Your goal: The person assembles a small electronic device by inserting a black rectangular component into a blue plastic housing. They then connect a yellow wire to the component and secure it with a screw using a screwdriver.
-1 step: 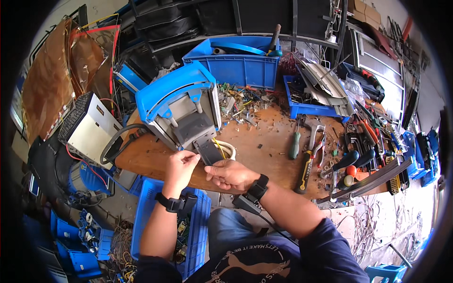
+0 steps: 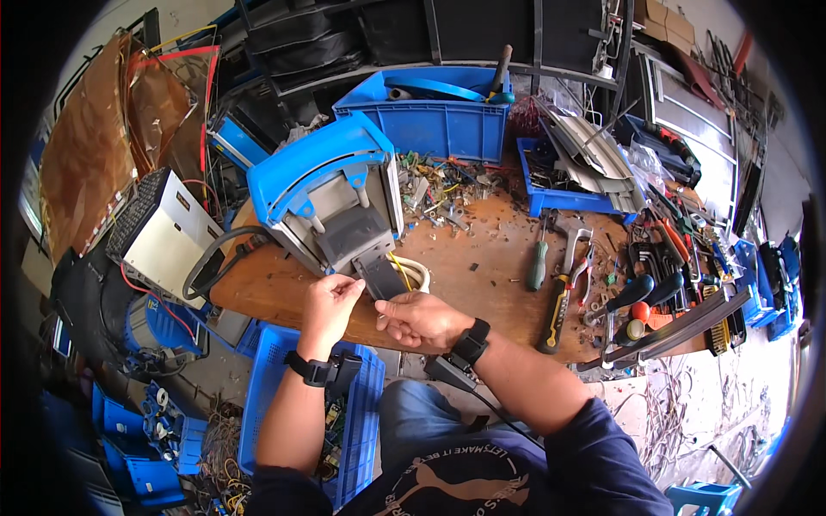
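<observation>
Both grips pinched shut — left hand [image 2: 327,301] and right hand [image 2: 422,320] on thin wire [image 2: 372,298], beside blue-grey machine housing [image 2: 331,193], wooden workbench [image 2: 482,267]

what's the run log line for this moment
left hand: pinching grey flap | right hand: at flap's near edge | blue-grey housing: tilted on bench

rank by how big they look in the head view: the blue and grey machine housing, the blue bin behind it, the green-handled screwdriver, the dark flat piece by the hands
1. blue and grey machine housing
2. blue bin, close behind, and it sits farther off
3. dark flat piece
4. green-handled screwdriver, similar to the flat piece, so unsure
</observation>
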The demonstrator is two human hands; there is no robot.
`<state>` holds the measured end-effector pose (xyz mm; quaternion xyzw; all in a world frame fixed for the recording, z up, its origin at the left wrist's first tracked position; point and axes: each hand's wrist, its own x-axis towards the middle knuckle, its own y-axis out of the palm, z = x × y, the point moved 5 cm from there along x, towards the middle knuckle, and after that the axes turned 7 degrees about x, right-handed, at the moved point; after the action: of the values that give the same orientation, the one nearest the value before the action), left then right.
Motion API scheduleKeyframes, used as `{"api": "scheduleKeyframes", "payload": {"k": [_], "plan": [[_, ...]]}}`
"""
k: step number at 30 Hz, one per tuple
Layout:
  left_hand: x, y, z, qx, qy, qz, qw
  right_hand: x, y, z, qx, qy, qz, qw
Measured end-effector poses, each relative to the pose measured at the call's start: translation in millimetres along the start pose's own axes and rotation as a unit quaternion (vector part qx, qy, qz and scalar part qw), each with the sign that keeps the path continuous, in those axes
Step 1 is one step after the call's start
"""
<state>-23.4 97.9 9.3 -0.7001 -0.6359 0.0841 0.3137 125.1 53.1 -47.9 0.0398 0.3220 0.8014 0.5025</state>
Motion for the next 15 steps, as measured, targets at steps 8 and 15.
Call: {"api": "scheduleKeyframes", "payload": {"k": [8,15], "plan": [[5,4,1,0.014,0.000,-0.014,1.000,2,-3,-11,-0.023,-0.033,-0.019,0.999],[10,-53,-29,0.186,0.178,-0.274,0.927,-18,-33,-4,-0.308,-0.115,-0.155,0.932]]}}
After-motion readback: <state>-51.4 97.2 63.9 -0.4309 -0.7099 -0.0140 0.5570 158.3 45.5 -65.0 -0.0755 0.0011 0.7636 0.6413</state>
